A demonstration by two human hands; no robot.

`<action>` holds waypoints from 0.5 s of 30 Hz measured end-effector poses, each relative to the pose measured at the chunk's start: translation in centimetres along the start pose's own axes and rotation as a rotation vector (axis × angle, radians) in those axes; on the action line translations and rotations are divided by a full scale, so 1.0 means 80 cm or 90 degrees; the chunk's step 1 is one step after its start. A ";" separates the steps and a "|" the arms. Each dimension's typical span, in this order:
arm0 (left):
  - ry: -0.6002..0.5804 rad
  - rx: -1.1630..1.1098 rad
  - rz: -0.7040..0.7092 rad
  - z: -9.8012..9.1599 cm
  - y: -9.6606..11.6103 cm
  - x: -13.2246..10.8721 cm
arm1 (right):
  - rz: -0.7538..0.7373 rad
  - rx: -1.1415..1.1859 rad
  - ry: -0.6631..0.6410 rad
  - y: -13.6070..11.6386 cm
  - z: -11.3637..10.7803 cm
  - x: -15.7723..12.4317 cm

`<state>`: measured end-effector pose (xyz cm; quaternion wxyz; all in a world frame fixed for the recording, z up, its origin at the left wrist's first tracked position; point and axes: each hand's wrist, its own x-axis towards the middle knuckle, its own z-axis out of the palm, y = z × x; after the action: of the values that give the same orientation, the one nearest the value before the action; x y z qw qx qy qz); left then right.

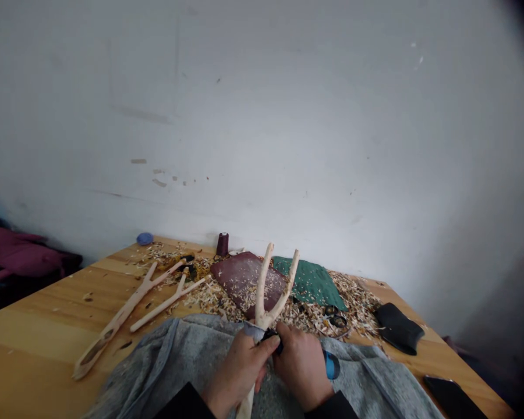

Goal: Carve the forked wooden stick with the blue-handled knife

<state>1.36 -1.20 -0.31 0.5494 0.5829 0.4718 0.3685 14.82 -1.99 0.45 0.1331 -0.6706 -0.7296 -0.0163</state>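
Note:
A peeled, pale Y-shaped stick [267,317] stands tilted in front of me, its two prongs pointing toward the wall. My left hand [240,364] is closed around the stick just below the fork, with its thumb pressed on a black part beside the wood. My right hand [303,364] is wrapped around a knife with a black and blue handle [330,365]; the handle's blue end sticks out past the palm. What looks like a greyish blade lies against the stick near the fork, mostly hidden by the fingers. Grey cloth [192,349] lies beneath both hands.
Two more peeled forked sticks, a long one [117,320] and a short one [168,302], lie left on the wooden table [39,343]. Shavings [358,297] cover maroon cloth [236,273] and surround green cloth [312,282]. A thread spool [222,244], black object [399,329] and phone [454,398] lie around.

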 end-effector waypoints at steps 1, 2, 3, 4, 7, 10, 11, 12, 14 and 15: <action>-0.001 0.005 0.002 0.000 -0.001 0.001 | -0.001 0.001 0.004 0.000 0.000 0.000; -0.004 0.015 0.003 0.000 -0.003 0.002 | 0.000 0.002 0.006 0.000 -0.001 0.000; -0.005 0.027 0.004 0.000 -0.005 0.003 | 0.001 0.003 0.006 -0.001 -0.001 0.001; -0.004 0.037 0.004 -0.001 -0.007 0.004 | 0.003 0.004 0.005 -0.001 -0.002 0.001; 0.003 0.043 0.001 -0.002 -0.012 0.006 | 0.002 0.012 0.005 -0.001 -0.002 0.001; 0.012 0.027 0.002 -0.003 -0.012 0.005 | 0.002 0.015 0.009 -0.001 -0.003 0.000; 0.010 0.027 0.003 -0.003 -0.011 0.004 | 0.003 0.012 0.009 -0.001 -0.003 0.000; 0.008 0.031 0.003 -0.003 -0.008 0.003 | 0.004 0.008 0.008 -0.001 -0.003 0.000; 0.004 0.044 0.003 -0.004 -0.003 0.000 | 0.006 0.001 0.006 -0.001 -0.003 0.000; 0.007 0.046 0.004 -0.004 0.000 -0.002 | 0.009 -0.002 0.005 -0.001 -0.003 0.000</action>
<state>1.01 -1.24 -0.24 0.5243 0.6015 0.4862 0.3564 14.75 -2.03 0.68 0.1348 -0.6758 -0.7244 -0.0191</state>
